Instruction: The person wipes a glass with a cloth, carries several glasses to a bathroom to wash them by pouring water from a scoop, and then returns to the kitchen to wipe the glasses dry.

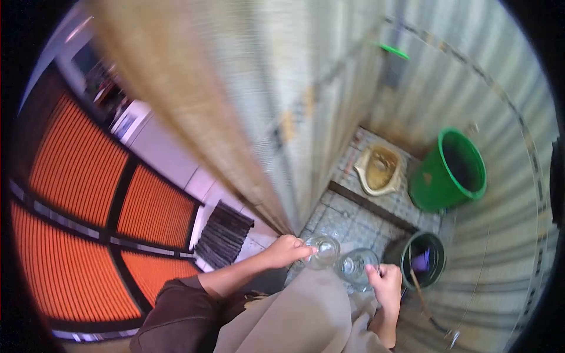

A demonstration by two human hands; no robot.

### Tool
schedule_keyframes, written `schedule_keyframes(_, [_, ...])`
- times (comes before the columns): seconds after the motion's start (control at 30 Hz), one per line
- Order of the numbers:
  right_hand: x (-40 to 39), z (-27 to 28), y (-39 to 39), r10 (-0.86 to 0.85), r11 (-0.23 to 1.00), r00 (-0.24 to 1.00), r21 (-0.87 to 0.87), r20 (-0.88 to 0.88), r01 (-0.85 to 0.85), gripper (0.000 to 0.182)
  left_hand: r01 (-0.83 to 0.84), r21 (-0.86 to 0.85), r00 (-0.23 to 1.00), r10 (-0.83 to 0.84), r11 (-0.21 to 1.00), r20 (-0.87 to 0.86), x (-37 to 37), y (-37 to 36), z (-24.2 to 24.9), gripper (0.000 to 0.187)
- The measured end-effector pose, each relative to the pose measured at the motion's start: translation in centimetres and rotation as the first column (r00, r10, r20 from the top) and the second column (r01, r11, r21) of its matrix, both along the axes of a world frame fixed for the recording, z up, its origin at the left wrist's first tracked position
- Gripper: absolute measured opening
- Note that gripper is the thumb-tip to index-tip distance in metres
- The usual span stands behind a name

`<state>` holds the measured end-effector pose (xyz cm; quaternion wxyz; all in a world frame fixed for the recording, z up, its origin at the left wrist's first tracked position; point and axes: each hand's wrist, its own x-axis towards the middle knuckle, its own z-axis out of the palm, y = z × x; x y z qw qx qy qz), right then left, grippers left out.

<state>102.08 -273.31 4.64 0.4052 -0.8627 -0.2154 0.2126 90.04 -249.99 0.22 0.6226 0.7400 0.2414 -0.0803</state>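
Note:
Two clear glass mugs are held side by side above the tiled floor, close to my knees. My left hand [286, 251] is closed on the left glass mug [322, 252], with the thumb at its rim. The right glass mug [356, 266] is in my right hand [385, 283], whose fingers wrap round the handle side. Both mugs look empty, and their openings face up toward me. The mugs are very near each other; whether they touch is hard to tell.
A squat toilet [381, 169] sits on a raised tiled step beside a tall green bucket [428, 182]. A dark bucket [436, 282] with a purple item stands at the right. Corrugated walls [500, 88] surround this space. A dark mat [222, 235] and orange panels [76, 159] are at left.

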Motion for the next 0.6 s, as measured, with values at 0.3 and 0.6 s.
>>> schedule_keyframes(0.3, [-9.3, 2.9, 15.7, 0.531, 0.847, 0.841, 0.035, -0.105, -0.530, 0.041, -0.086, 0.400, 0.995, 0.056, 0.913, 0.087, -17.6, 13.6, 2.9, 0.030])
schedule_keyframes(0.6, [-16.2, -0.2, 37.2, 0.712, 0.701, 0.702, 0.035, 0.021, -0.712, 0.039, -0.629, 0.249, 0.772, 0.556, 0.736, 0.307, -26.2, 31.2, 2.2, 0.044])
